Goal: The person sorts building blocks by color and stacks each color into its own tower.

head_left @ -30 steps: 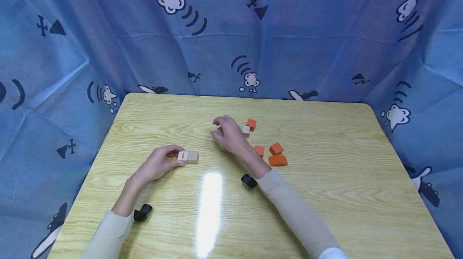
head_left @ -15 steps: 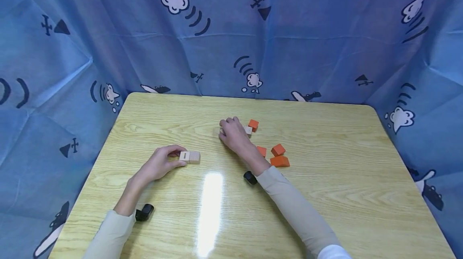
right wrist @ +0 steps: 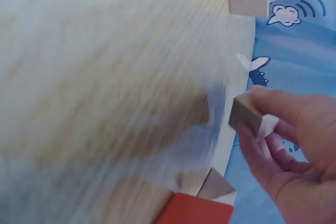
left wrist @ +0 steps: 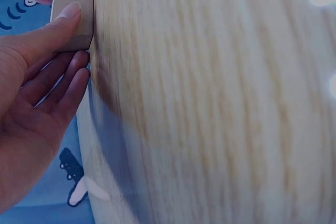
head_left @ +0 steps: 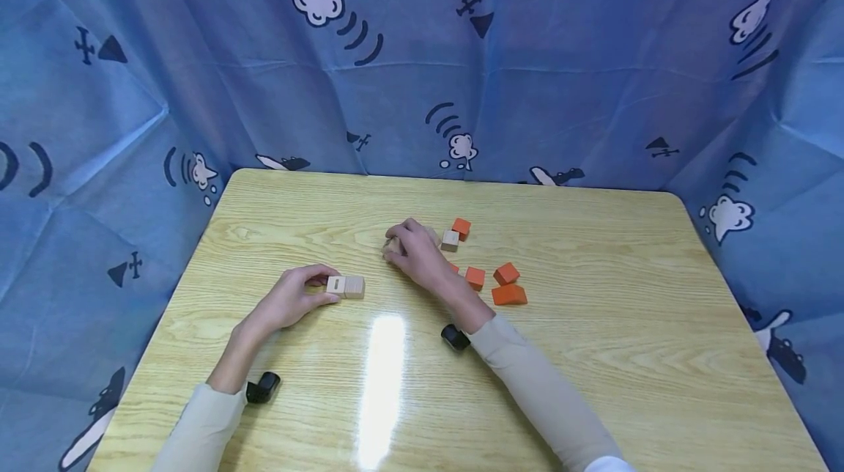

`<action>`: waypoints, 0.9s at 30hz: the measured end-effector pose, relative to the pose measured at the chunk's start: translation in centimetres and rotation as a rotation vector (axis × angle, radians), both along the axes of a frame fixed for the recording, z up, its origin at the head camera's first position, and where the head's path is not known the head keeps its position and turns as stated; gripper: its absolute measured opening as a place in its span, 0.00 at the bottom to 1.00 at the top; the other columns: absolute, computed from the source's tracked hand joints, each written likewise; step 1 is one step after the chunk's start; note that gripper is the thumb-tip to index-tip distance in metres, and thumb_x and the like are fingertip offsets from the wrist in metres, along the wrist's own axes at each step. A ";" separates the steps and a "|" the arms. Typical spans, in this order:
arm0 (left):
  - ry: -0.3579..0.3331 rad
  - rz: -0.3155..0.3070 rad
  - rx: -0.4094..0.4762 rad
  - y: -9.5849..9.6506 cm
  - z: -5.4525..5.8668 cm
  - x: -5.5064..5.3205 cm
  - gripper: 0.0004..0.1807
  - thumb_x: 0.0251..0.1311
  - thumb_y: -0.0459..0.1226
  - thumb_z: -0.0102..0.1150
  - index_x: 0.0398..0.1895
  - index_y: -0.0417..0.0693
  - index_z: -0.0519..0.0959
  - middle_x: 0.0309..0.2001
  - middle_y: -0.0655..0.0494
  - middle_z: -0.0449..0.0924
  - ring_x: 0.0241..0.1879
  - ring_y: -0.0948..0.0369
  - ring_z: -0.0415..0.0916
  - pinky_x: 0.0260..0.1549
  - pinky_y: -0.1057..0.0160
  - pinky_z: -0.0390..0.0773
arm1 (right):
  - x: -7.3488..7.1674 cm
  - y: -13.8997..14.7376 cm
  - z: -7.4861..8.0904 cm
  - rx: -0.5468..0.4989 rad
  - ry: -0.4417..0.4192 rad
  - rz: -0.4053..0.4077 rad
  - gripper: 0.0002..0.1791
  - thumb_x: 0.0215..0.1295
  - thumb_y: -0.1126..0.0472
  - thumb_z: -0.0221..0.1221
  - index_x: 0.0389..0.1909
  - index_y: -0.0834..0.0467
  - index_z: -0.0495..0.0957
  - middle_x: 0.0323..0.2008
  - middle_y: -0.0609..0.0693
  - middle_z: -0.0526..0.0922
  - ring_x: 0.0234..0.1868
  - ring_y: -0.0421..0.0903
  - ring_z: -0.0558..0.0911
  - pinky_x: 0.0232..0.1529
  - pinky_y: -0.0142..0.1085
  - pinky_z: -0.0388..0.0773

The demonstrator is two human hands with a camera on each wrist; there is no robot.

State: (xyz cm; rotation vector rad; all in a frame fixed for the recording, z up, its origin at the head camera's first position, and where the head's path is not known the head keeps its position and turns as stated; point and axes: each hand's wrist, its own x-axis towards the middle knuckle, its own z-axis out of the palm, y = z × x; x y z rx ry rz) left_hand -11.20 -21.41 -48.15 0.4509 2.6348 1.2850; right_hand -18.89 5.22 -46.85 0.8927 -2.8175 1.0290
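Note:
My left hand (head_left: 290,297) holds a pale wooden block (head_left: 335,285) between thumb and fingers on the left part of the table. A second wooden block (head_left: 354,286) stands against its right side; in the left wrist view the thumb (left wrist: 68,14) lies across the nearer block. Toward the back middle, my right hand (head_left: 422,258) pinches a small wooden block (right wrist: 244,115) between thumb and fingertips, raised over the tabletop in the right wrist view. Behind that hand another wooden block (head_left: 432,234) is partly hidden.
A wooden cube (head_left: 450,240) touches an orange block (head_left: 461,227) at the back. Nearer are more orange blocks: one (head_left: 475,278) by the right wrist, one (head_left: 506,273) beside it, and a longer one (head_left: 510,295) in front. A patterned blue curtain (head_left: 395,91) encloses the table.
My right hand has closed its fingers on a wooden block and carried it a little left, uncovering more of the wooden and orange blocks. The left hand has stayed on its block.

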 end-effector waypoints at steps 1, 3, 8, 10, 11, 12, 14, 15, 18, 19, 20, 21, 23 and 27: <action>0.000 0.002 -0.001 0.0 0.0 0.0 0.18 0.62 0.34 0.72 0.55 0.40 0.82 0.47 0.50 0.85 0.47 0.54 0.82 0.49 0.50 0.82 | 0.1 -0.1 0.0 -0.026 -0.008 0.005 0.16 0.65 0.65 0.70 0.52 0.66 0.81 0.45 0.60 0.78 0.39 0.52 0.77 0.41 0.41 0.77; 0.002 0.004 -0.003 0.0 0.0 0.0 0.18 0.62 0.34 0.72 0.54 0.40 0.83 0.47 0.50 0.85 0.47 0.54 0.82 0.49 0.51 0.82 | 0.4 -0.3 0.0 -0.080 -0.040 0.007 0.16 0.65 0.66 0.70 0.50 0.65 0.81 0.45 0.60 0.78 0.38 0.50 0.77 0.38 0.37 0.78; 0.004 0.003 -0.003 0.0 0.0 0.0 0.19 0.62 0.34 0.72 0.54 0.39 0.83 0.47 0.49 0.86 0.48 0.54 0.83 0.50 0.50 0.82 | 1.1 -1.1 0.2 -0.230 -0.199 -0.004 0.18 0.63 0.69 0.70 0.52 0.66 0.79 0.47 0.59 0.77 0.49 0.51 0.80 0.48 0.30 0.82; 0.005 0.002 -0.001 0.0 0.0 -0.1 0.19 0.62 0.34 0.72 0.55 0.39 0.82 0.47 0.49 0.86 0.48 0.54 0.83 0.50 0.50 0.82 | 1.4 -1.4 0.2 -0.295 -0.270 -0.001 0.20 0.63 0.71 0.70 0.54 0.66 0.78 0.49 0.59 0.77 0.53 0.51 0.80 0.51 0.30 0.82; 0.004 0.002 0.001 0.0 0.0 -0.1 0.19 0.61 0.34 0.72 0.55 0.39 0.82 0.47 0.49 0.86 0.48 0.54 0.83 0.50 0.50 0.82 | 1.5 -1.5 0.1 -0.326 -0.301 0.005 0.20 0.62 0.71 0.70 0.55 0.66 0.77 0.50 0.58 0.76 0.54 0.51 0.80 0.51 0.30 0.82; 0.003 0.001 0.001 0.0 0.0 -0.1 0.19 0.61 0.34 0.72 0.55 0.39 0.82 0.47 0.49 0.86 0.48 0.54 0.83 0.50 0.50 0.82 | 1.7 -1.7 0.1 -0.352 -0.321 0.011 0.21 0.62 0.71 0.70 0.55 0.66 0.77 0.50 0.58 0.76 0.54 0.51 0.80 0.52 0.30 0.82; 0.002 0.001 0.004 0.1 0.0 -0.1 0.19 0.61 0.33 0.72 0.55 0.39 0.82 0.46 0.49 0.86 0.47 0.54 0.83 0.50 0.51 0.82 | 1.9 -2.0 0.0 -0.406 -0.361 0.028 0.20 0.62 0.73 0.70 0.54 0.66 0.77 0.51 0.59 0.76 0.56 0.52 0.79 0.54 0.33 0.81; 0.000 0.001 0.004 0.1 0.0 -0.1 0.19 0.61 0.34 0.72 0.54 0.39 0.82 0.46 0.50 0.86 0.47 0.54 0.83 0.50 0.51 0.82 | 2.0 -2.1 -0.1 -0.427 -0.377 0.035 0.20 0.61 0.73 0.70 0.54 0.65 0.77 0.52 0.58 0.76 0.56 0.51 0.79 0.55 0.33 0.81; -0.007 0.000 0.005 0.1 -0.1 -0.1 0.19 0.62 0.34 0.72 0.54 0.39 0.82 0.46 0.50 0.86 0.47 0.54 0.83 0.50 0.51 0.82 | 2.4 -2.6 -0.1 -0.475 -0.409 0.060 0.19 0.61 0.73 0.70 0.52 0.64 0.78 0.52 0.57 0.77 0.56 0.51 0.79 0.56 0.34 0.81; -0.009 0.000 0.004 0.0 -0.1 -0.1 0.19 0.62 0.34 0.72 0.55 0.39 0.82 0.46 0.50 0.86 0.47 0.54 0.82 0.50 0.51 0.82 | 2.6 -2.8 -0.1 -0.485 -0.418 0.065 0.19 0.61 0.73 0.70 0.52 0.64 0.78 0.52 0.57 0.77 0.56 0.51 0.79 0.57 0.35 0.81; -0.010 0.001 0.002 0.0 -0.1 -0.1 0.19 0.62 0.35 0.72 0.55 0.39 0.82 0.47 0.50 0.85 0.48 0.54 0.82 0.50 0.51 0.82 | 2.7 -3.0 -0.1 -0.489 -0.422 0.072 0.19 0.61 0.72 0.70 0.52 0.63 0.78 0.51 0.56 0.77 0.55 0.51 0.80 0.56 0.35 0.81; -0.010 0.001 0.001 0.0 -0.1 -0.1 0.19 0.62 0.35 0.72 0.55 0.39 0.82 0.47 0.49 0.85 0.48 0.54 0.82 0.50 0.51 0.82 | 2.9 -3.2 -0.1 -0.493 -0.424 0.079 0.19 0.61 0.72 0.71 0.52 0.63 0.78 0.51 0.55 0.78 0.55 0.50 0.81 0.56 0.35 0.81; -0.004 0.002 -0.002 0.0 -0.1 -0.1 0.20 0.62 0.35 0.72 0.55 0.39 0.82 0.48 0.49 0.85 0.48 0.53 0.82 0.50 0.51 0.82 | 3.2 -3.7 -0.1 -0.494 -0.420 0.092 0.19 0.60 0.72 0.71 0.52 0.64 0.78 0.50 0.55 0.78 0.54 0.50 0.81 0.57 0.36 0.80; 0.008 0.001 0.004 -0.1 -0.1 -0.1 0.21 0.61 0.35 0.73 0.56 0.37 0.82 0.49 0.47 0.85 0.50 0.51 0.83 0.52 0.49 0.82 | 3.6 -4.5 -0.3 -0.488 -0.407 0.122 0.20 0.59 0.72 0.72 0.52 0.64 0.78 0.49 0.54 0.80 0.53 0.47 0.81 0.59 0.36 0.79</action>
